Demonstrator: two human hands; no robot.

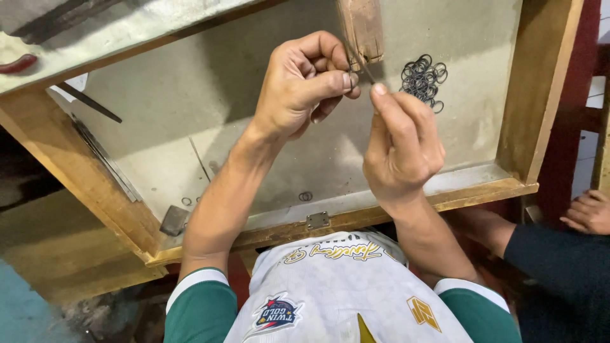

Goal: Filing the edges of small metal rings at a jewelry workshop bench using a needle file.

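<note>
My left hand [305, 82] is curled above the grey tray bottom [190, 108], thumb and forefinger pinched on a thin dark wire piece [362, 67]. My right hand [401, 143] meets it from the right, its fingertips closed on the same small piece just below a worn wooden block [362, 25]. A heap of several small dark wire rings [422, 79] lies on the tray right of my hands. Whether the piece is a ring or a straight wire I cannot tell.
The wooden frame [527, 114] walls the tray at right and front, with a small metal hinge [318, 220] on the front rail. Loose rings [305, 196] lie near the front. A thin dark rod [89, 101] lies at left. Another person's hand [588, 213] rests at far right.
</note>
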